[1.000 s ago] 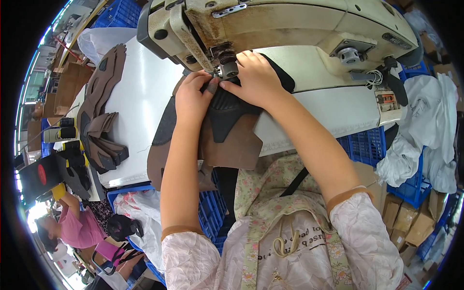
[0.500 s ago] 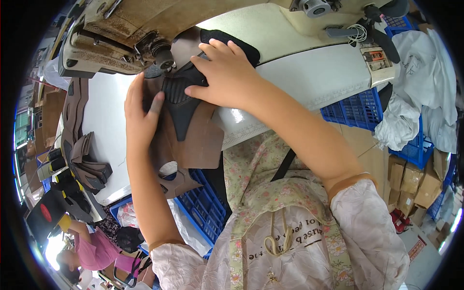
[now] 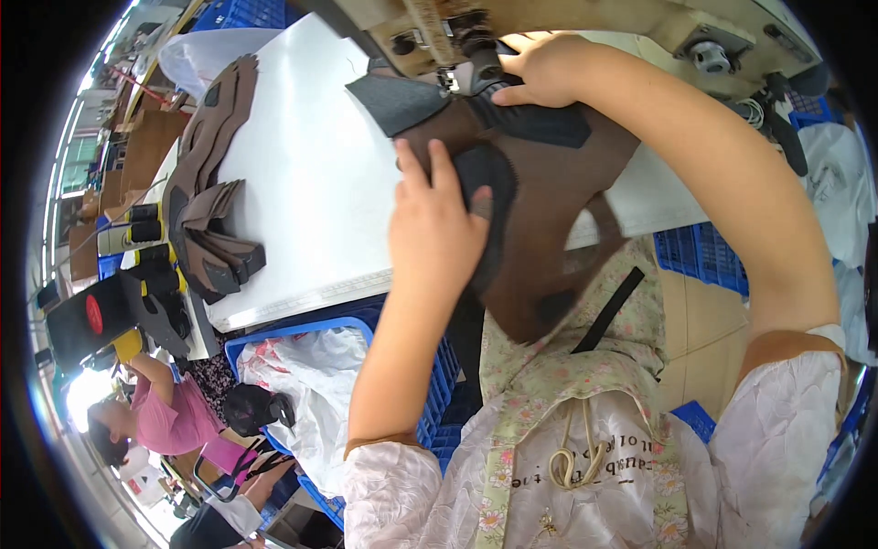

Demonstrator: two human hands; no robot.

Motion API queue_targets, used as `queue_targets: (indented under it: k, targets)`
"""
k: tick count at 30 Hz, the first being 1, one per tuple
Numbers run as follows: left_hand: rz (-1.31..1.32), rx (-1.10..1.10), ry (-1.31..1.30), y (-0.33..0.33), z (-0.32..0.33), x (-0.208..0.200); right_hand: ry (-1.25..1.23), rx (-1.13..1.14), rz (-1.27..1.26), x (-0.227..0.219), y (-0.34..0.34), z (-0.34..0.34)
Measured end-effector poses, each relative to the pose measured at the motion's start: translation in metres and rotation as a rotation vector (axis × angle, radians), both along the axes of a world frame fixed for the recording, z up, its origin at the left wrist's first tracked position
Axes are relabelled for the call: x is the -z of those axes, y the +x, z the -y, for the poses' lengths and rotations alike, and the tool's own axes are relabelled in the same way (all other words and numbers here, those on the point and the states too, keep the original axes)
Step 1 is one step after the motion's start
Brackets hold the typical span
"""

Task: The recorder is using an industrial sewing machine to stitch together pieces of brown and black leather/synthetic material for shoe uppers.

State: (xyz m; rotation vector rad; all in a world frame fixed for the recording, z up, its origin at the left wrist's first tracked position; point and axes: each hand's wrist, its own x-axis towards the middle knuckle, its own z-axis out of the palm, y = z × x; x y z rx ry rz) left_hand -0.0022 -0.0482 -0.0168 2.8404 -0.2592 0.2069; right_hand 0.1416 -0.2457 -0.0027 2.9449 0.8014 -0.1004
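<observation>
A brown leather-like piece [image 3: 540, 220] with black patches lies under the head of a sewing machine [image 3: 585, 23], its lower end hanging over the table's front edge. My left hand [image 3: 434, 220] rests on it, fingers stretched out, the thumb on a curved black patch [image 3: 498, 178]. My right hand [image 3: 544, 73] lies spread over the dark panel [image 3: 553, 125] right of the needle area [image 3: 448, 80]. Some of its fingertips are hidden by the machine. A dark grey flap [image 3: 389, 102] of the piece sticks out left of the needle.
More brown pieces [image 3: 215, 128] lie stacked on the white table's [image 3: 306, 174] left side. Below stands a blue crate [image 3: 343, 325] with white bags; another blue crate [image 3: 700, 261] is at the right. A person in pink [image 3: 174, 412] sits at far left, near thread spools [image 3: 142, 224].
The brown piece has been turned and spread under the needle, showing the curved black patch. My left hand has shifted onto it; my right hand has moved partly behind the machine. The view has swung left.
</observation>
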Motion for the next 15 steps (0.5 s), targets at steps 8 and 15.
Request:
queue_targets:
  k: [8, 15]
  targets:
    - [-0.235, 0.033, -0.415, 0.002, -0.03, -0.014, 0.16, 0.098, 0.109, -0.024, -0.035, -0.014]
    - [0.164, 0.406, -0.088, 0.098, -0.091, -0.015, 0.583, -0.044, 0.212, 0.001, -0.099, -0.085]
